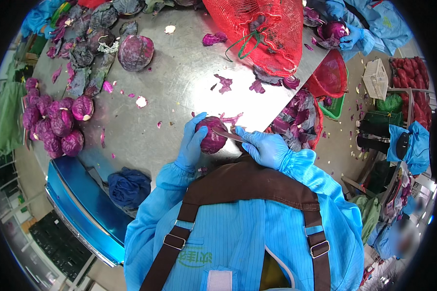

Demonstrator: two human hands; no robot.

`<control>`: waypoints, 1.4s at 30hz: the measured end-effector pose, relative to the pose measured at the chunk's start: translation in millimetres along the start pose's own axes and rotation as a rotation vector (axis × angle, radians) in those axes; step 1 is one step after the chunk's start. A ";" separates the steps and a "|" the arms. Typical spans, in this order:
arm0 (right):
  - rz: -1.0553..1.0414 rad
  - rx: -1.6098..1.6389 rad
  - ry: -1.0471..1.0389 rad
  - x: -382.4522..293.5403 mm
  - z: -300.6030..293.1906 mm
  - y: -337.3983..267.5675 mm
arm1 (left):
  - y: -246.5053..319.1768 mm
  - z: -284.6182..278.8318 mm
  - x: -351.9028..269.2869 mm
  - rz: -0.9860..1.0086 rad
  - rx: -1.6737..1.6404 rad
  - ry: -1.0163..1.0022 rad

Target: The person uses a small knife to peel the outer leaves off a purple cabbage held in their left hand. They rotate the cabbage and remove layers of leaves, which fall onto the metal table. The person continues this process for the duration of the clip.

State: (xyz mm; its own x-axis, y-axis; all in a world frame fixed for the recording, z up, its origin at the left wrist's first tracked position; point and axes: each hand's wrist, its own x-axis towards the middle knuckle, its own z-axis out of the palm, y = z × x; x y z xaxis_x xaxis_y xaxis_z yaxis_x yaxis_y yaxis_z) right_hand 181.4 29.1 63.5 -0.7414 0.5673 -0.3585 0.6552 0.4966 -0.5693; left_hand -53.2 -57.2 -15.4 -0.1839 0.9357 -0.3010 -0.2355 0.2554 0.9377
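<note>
Gloved in blue, my left hand point(192, 143) grips a red cabbage point(212, 140) from its left side, just above the near edge of the metal table point(167, 98). My right hand point(264, 145), also gloved, is closed around the handle of a knife. The knife's curved blade point(227, 134) lies across the right part of the cabbage, against its surface. I cannot tell how deep the edge sits. Torn purple leaf pieces point(233, 118) lie on the table just beyond the cabbage.
Several peeled cabbages point(60, 123) are piled at left; a large unpeeled one point(136, 52) sits farther back. A red mesh sack point(266, 32) lies at the far side. Leaves fill a red-rimmed container point(298, 120) beside the right edge. A co-worker's gloved hand point(351, 37) holds another cabbage.
</note>
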 end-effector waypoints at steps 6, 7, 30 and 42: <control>0.181 0.755 -0.188 1.0 12.4 8.4 | -0.3 2.4 2.5 0.035 0.096 0.017; 0.207 0.849 -0.237 1.1 15.4 13.0 | -1.3 2.2 3.6 0.051 0.132 0.018; 0.216 1.027 0.269 49.0 45.1 13.4 | -15.1 17.8 -5.6 0.045 0.353 0.129; 0.346 1.107 0.164 56.9 43.9 21.0 | 0.5 13.7 -16.2 -0.136 0.036 0.003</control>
State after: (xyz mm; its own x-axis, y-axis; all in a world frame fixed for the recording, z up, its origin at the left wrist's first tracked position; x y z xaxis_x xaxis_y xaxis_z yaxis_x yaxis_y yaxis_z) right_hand 146.7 43.0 -1.3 -0.4675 0.6785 -0.5667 0.2749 -0.4977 -0.8226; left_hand -37.2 -68.9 -7.7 -0.1552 0.8910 -0.4267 -0.2237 0.3890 0.8937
